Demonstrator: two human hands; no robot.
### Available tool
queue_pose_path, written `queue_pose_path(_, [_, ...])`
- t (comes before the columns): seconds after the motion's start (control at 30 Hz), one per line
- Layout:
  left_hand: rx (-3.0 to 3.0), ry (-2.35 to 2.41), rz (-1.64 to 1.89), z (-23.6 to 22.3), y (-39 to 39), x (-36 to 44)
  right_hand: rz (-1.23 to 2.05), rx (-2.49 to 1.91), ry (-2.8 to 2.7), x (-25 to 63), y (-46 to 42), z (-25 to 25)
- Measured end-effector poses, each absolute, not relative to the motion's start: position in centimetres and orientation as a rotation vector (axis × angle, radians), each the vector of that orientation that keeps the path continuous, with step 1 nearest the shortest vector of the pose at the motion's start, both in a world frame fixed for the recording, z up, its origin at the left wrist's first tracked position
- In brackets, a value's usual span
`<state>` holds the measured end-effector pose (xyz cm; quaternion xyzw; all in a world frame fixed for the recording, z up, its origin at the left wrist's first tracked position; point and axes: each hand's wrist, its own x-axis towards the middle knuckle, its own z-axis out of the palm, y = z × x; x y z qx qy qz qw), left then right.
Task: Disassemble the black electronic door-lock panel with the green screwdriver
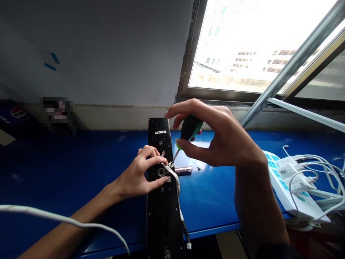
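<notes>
Fingers on my right hand (225, 138) are gripping the screwdriver (189, 127), tip meeting a small round part (171, 164) on the black panel (163, 223) over the bench (210, 198). My left hand (136, 174) is touching the white cable (176, 181), can't tell if pinching. I'd be keeping the shaft (176, 156) straighter, pressing gently.

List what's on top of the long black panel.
On the panel: a white lettered label, a white-sleeved cable, the left hand and a green-black screwdriver's tip. The hand and cable hide what's beneath.

Two hands (138, 173) (225, 138), one screwdriver (189, 128)
</notes>
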<state>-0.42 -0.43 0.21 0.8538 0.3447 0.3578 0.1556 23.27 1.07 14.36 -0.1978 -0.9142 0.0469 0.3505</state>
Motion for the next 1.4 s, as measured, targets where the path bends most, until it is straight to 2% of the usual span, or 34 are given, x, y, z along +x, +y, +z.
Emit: queue_pose_path(1.4, [2.429, 0.929, 1.01, 0.22, 0.01, -0.76, 0.143, -0.591, -2.398, 23.85, 1.2, 14.71])
